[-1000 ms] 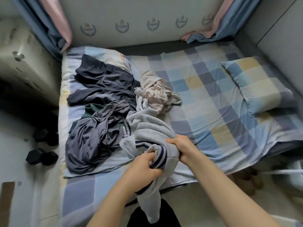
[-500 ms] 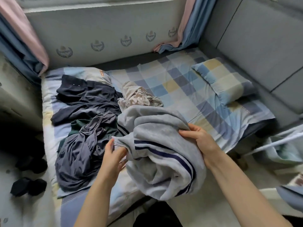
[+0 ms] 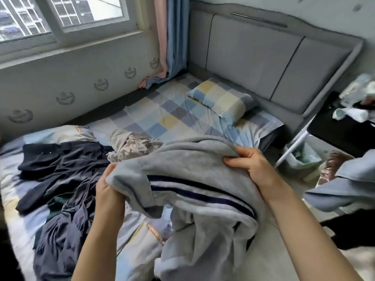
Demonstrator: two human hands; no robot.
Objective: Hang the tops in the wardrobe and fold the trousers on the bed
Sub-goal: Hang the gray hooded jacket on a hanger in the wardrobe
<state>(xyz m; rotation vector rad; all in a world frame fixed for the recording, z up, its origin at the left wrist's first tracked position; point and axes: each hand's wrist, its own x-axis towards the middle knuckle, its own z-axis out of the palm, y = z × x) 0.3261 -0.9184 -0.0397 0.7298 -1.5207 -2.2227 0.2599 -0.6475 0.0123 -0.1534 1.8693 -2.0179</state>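
I hold a grey garment with dark navy and white stripes [image 3: 194, 171] up over the near edge of the bed [image 3: 162, 116]. My left hand [image 3: 108, 189] grips its left edge and my right hand [image 3: 250, 165] pinches its upper right edge. The rest of it hangs down in folds between my arms. On the bed's left side lie a dark navy top [image 3: 60, 161], a crumpled dark blue-grey garment [image 3: 67, 226] with a dark green piece under it, and a bunched beige garment [image 3: 134, 146] behind the grey one.
A checked pillow [image 3: 222, 100] lies by the grey padded headboard [image 3: 263, 59]. A window and pink-and-blue curtain [image 3: 170, 37] stand behind the bed. At right are a black table [image 3: 341, 130] with clutter, a lined bin [image 3: 300, 161] and a blue cloth [image 3: 349, 185].
The grey garment has been lifted off the pile and spread wider between my hands. My view has swung up and to the right, bringing the headboard, window and table into sight.
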